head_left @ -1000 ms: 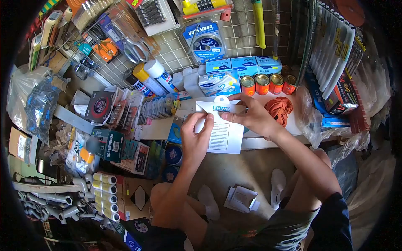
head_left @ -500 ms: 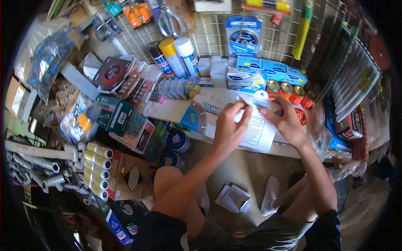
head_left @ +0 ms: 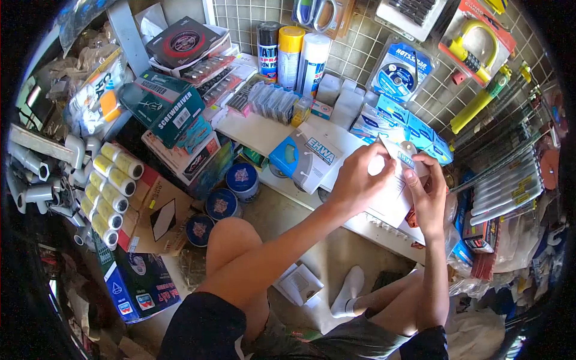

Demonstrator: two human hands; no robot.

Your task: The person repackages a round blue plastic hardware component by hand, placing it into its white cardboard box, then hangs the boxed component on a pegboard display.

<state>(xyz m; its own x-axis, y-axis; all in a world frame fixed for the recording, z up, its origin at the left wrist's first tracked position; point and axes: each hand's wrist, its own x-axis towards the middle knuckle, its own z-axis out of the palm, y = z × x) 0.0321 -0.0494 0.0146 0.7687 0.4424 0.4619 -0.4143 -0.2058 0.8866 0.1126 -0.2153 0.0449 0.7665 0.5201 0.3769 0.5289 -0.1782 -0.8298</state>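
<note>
My left hand (head_left: 358,185) pinches the upper left edge of a white printed EHWA card sleeve (head_left: 389,203), thumb and fingertips together. My right hand (head_left: 430,193) grips the same sleeve near its top right, thumb in front and fingers curled behind. The sleeve is tilted over the shelf; its EHWA label shows between my hands, and the fingers cover part of it. Left of it, a grey-and-blue EHWA package (head_left: 307,157) lies flat on the white shelf (head_left: 258,129).
Spray cans (head_left: 290,57) stand behind, near blue-and-white boxes (head_left: 414,129). Packaged tools, including a disc (head_left: 398,75), hang on the wire grid. A green screwdriver box (head_left: 165,108) and round tubs (head_left: 242,180) are at the left. White cartons (head_left: 300,285) lie on the floor.
My view has turned and tilted, so the shelf runs more diagonally. Both hands keep hold of the sleeve, which is tilted more, and my right hand now hides the orange cans.
</note>
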